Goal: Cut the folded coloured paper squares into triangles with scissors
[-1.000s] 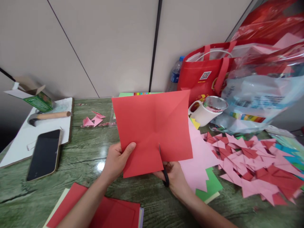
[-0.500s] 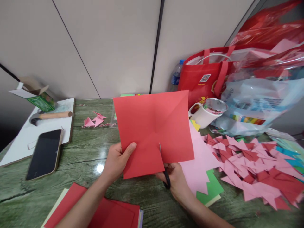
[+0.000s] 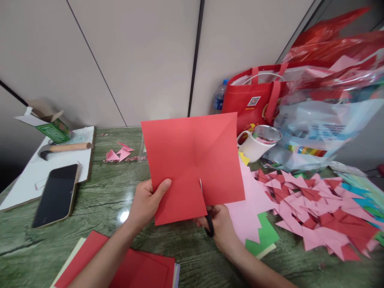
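Observation:
A creased sheet of red paper (image 3: 171,152) is held up above the table, with a cut running in from its lower edge. My left hand (image 3: 150,200) is closed on the sheet's lower left side, thumb lying on the front face. Below the cut, my right hand (image 3: 220,224) grips black-handled scissors (image 3: 210,226). A sliver of blade shows in the slit; the other blade is hidden by the paper. Under my left forearm lies a stack of red sheets (image 3: 141,268) with pale ones beneath.
Pink and red folded pieces (image 3: 318,216) are heaped at right, near pink paper (image 3: 252,204) and green paper (image 3: 264,236). Behind stand a white mug (image 3: 258,148) and a red bag (image 3: 246,96). At left are a phone (image 3: 57,196), a hammer (image 3: 66,147) and a green box (image 3: 54,130).
The view has shifted slightly, and the things at right sit a little further left. Both hands keep their hold; the cut looks about the same length.

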Demonstrator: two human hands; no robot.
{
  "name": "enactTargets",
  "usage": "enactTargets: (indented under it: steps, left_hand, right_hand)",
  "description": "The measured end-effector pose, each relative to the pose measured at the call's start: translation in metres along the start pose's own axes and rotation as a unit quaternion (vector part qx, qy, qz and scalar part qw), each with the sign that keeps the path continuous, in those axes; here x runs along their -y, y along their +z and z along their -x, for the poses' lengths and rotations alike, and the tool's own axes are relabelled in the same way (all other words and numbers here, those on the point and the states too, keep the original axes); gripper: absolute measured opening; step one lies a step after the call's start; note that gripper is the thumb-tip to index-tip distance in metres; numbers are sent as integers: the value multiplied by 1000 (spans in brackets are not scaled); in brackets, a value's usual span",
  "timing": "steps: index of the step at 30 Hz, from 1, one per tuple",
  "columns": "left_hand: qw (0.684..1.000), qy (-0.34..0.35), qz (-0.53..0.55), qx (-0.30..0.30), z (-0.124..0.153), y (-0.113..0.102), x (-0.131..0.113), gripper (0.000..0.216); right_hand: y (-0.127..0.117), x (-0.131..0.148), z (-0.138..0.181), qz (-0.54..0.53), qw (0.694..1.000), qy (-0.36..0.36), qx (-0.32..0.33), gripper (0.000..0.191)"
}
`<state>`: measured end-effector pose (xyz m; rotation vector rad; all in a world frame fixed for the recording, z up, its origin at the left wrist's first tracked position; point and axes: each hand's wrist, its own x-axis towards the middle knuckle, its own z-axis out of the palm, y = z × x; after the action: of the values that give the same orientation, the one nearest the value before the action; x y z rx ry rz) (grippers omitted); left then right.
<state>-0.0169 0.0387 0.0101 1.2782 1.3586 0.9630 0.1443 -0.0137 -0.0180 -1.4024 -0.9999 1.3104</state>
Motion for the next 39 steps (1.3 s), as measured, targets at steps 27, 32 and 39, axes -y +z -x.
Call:
enactTargets:
  steps: [27,32,39]
  left_hand:
    - [975,-18,203,88,1,-15,-18,24]
    - [977,-4,212,-6,-4,-23,-19,24]
    - [981,-20,185,-45,-9,-41,-26,25]
  right_hand:
    - [-3,-18,-3,-55,996,21,72,17]
    - [-9,-19,-2,-120,966,21,227,30]
    - [-15,-17,-1,-151,933,-34,325,38]
